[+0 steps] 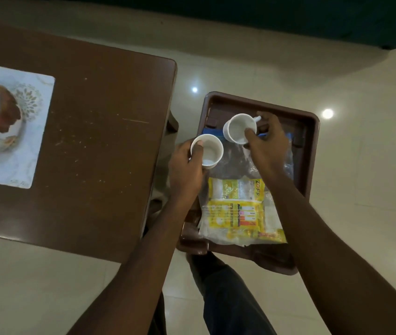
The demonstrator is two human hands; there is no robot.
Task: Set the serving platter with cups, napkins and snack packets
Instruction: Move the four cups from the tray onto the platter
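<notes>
- Gripping a small white handleless cup (207, 151) in the left hand (187, 170), thumb hooked inside the rim, fingers wrapped outside, over the left edge of the brown rectangular plastic tray (310, 131).
- Pinching a white handled cup (240, 128) with the right hand (265, 148), thumb inside the rim, near the tray's far edge.
- Lying flat toward the near edge: yellow snack packets (238, 209), beside a clear plastic bag (235, 160).
- Standing left of the tray: a brown wooden table (95, 141) bearing a printed placemat (5, 126).

Left hand (187, 170) gripping white cup (207, 151), right hand (265, 146) gripping second cup (240, 128), above brown platter (309, 151)
</notes>
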